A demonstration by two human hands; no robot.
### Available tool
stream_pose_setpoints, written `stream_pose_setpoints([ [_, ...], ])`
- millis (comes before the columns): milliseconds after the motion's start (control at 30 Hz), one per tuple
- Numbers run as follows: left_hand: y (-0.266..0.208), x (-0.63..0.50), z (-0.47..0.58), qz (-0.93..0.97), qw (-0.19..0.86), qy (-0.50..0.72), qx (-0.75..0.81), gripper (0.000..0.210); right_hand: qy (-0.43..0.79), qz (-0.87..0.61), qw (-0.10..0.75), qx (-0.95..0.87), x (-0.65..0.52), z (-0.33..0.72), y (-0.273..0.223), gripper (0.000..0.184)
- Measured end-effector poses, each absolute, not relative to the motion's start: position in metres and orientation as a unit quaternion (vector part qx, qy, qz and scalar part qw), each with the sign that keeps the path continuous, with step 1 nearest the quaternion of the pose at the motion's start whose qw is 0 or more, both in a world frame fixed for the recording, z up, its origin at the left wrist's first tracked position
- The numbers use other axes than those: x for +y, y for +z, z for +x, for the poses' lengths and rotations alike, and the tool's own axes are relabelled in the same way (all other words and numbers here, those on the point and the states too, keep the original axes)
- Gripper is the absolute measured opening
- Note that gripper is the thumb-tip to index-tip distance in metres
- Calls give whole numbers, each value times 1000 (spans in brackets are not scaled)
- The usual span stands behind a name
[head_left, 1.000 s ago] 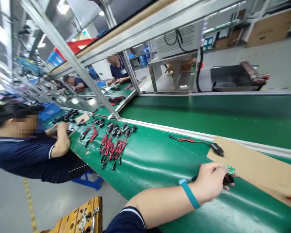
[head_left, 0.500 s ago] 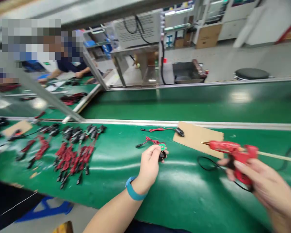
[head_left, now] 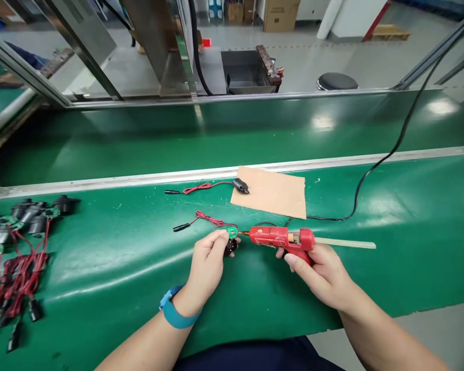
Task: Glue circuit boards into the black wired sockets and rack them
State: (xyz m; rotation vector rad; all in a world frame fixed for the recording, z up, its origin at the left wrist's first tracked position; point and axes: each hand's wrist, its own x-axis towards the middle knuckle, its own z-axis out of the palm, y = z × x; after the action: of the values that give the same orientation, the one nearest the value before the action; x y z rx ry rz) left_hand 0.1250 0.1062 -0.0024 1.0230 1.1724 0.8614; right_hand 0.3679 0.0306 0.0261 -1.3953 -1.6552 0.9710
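Pinched in my left hand (head_left: 209,260) is a small round green circuit board (head_left: 232,233) together with a black round housing (head_left: 230,247). A red-and-black cable (head_left: 209,219) runs from the board to a black plug lying on the green bench. My right hand (head_left: 325,273) grips a red hot glue gun (head_left: 270,237) by its handle. The gun's metal nozzle points left and meets, or nearly meets, the board's right edge; contact is hard to tell. A pale glue stick (head_left: 348,242) sticks out of its back.
Behind the gun, a cardboard piece (head_left: 272,193) lies on the bench, with a black plug (head_left: 241,186) and its red cable at its left edge. Several cabled black parts (head_left: 23,257) are piled at left. A black power cord (head_left: 371,175) rises at right. A metal rail (head_left: 158,178) crosses behind.
My right hand has brought the glue gun leftward, its nozzle now at the circuit board in my left hand. The view has turned right and down.
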Motion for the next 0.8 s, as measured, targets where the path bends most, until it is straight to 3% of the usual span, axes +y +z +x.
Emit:
stream_pose_setpoints([
  [367, 13, 103, 134, 483, 581, 381, 532, 34, 269, -535, 304, -741, 30, 361, 26, 18],
  [800, 12, 102, 134, 497, 576, 369, 534, 33, 216, -539, 298, -757, 33, 358, 27, 11],
])
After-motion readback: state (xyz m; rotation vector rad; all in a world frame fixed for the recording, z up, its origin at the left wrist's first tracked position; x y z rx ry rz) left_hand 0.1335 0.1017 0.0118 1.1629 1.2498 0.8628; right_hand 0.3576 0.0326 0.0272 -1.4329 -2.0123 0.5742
